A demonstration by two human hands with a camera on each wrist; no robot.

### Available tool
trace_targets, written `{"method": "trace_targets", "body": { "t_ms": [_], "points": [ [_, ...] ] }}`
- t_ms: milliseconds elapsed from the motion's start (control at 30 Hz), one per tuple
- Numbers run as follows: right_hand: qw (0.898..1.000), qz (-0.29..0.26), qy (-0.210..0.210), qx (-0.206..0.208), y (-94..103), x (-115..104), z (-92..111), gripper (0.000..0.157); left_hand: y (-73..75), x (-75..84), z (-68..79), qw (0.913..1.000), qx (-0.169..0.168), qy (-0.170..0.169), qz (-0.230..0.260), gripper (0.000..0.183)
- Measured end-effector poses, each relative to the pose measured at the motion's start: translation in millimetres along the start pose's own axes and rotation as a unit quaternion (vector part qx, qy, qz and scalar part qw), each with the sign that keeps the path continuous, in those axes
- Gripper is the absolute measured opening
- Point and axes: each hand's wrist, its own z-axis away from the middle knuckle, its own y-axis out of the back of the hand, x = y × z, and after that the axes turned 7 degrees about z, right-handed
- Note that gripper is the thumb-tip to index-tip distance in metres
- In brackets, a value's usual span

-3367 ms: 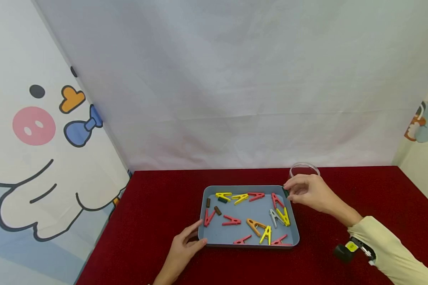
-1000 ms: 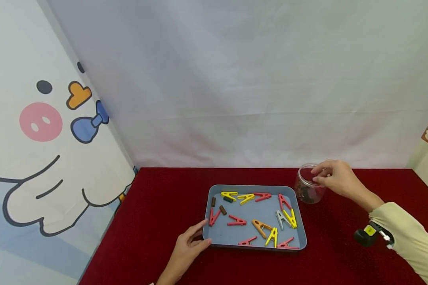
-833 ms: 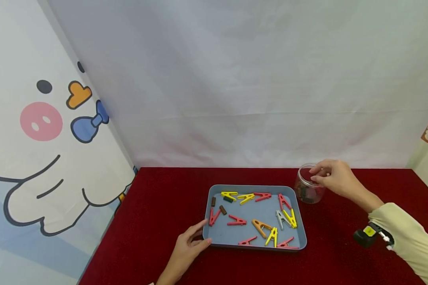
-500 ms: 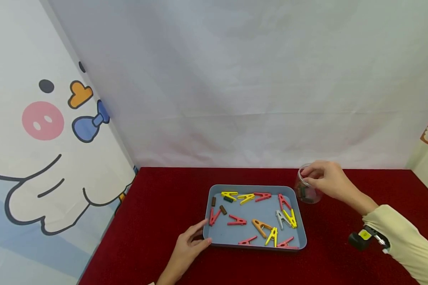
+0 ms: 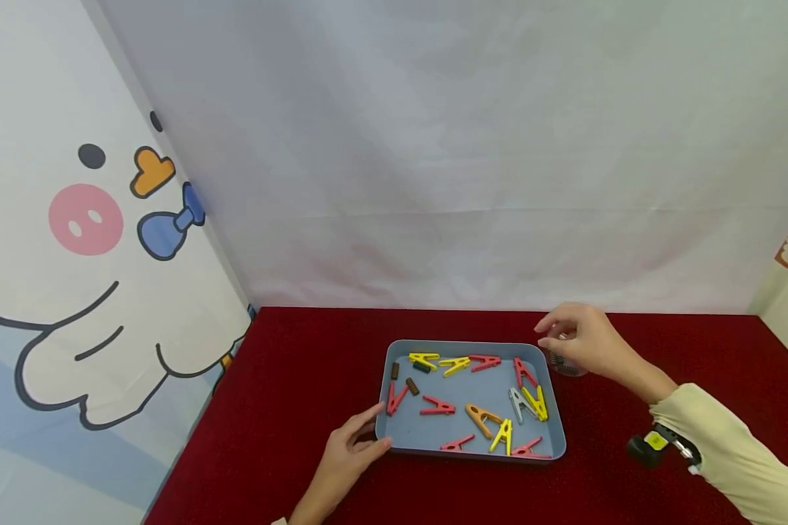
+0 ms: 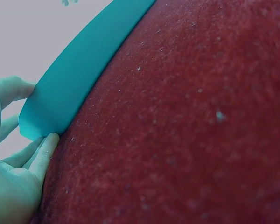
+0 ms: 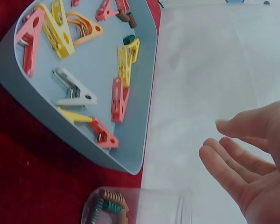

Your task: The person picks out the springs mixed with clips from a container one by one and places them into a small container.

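Observation:
My left hand [image 5: 343, 453] touches the front left corner of a blue-grey tray [image 5: 410, 436], fingers at its left edge and thumb at its front. The left wrist view shows fingertips against the tray wall [image 6: 60, 93]. My right hand [image 5: 587, 343] is in the air over a clear jar [image 5: 568, 367], thumb and fingers apart with nothing between them, and partly hides it. Brown and green coiled springs [image 7: 113, 207] lie inside the jar. In the tray are two brown springs [image 5: 412, 386], a dark green spring [image 5: 422, 367] and several plastic clips [image 5: 438, 406].
The clips are red, yellow, orange and grey-white [image 5: 522, 404]. Tray and jar stand on a dark red cloth [image 5: 302, 379], the jar close to the tray's back right corner. A pale curtain [image 5: 466, 182] rises behind, and a cartoon-printed sheet [image 5: 46, 292] hangs at the left.
My right hand held a dark green spring at the tray's right edge, then carried it over the jar and let go. Now empty, it has moved left towards the tray. My left hand stayed at the corner.

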Motion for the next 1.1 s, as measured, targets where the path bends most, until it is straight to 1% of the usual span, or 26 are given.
{"method": "trace_targets", "body": {
  "t_ms": [100,200,333,433,700,767,1100],
  "points": [
    [1.0,-0.003,0.015,-0.002,-6.3,-3.5,-1.1,0.016,0.4,-0.2,-0.5,1.0,-0.002,0.001,0.0,0.057],
    [0.999,-0.019,0.027,-0.008,-12.8,-7.4,-3.0,0.018,0.7,-0.5,-0.8,1.0,-0.003,0.0,-0.003,0.056],
    [0.999,-0.031,0.03,-0.02,-20.4,-11.8,-5.5,0.019,0.7,-1.1,-1.2,1.0,-0.005,-0.003,-0.003,0.056],
    [0.999,-0.033,0.031,-0.022,-24.3,-14.1,-7.2,0.02,0.6,-1.2,-1.2,1.0,-0.005,-0.004,0.0,0.056],
    [0.997,-0.05,0.053,-0.024,-31.2,-17.7,-13.2,0.02,0.7,-1.2,-0.9,1.0,0.0,-0.005,-0.005,0.056],
    [0.996,-0.056,0.055,-0.029,-32.4,-18.7,-14.3,0.02,0.8,-1.3,-0.8,1.0,0.001,-0.005,-0.006,0.056],
    [0.994,-0.081,0.032,-0.065,-42.1,-26.0,-15.7,0.02,1.4,-1.0,-1.0,1.0,-0.006,-0.007,-0.001,0.057]
  ]
}}
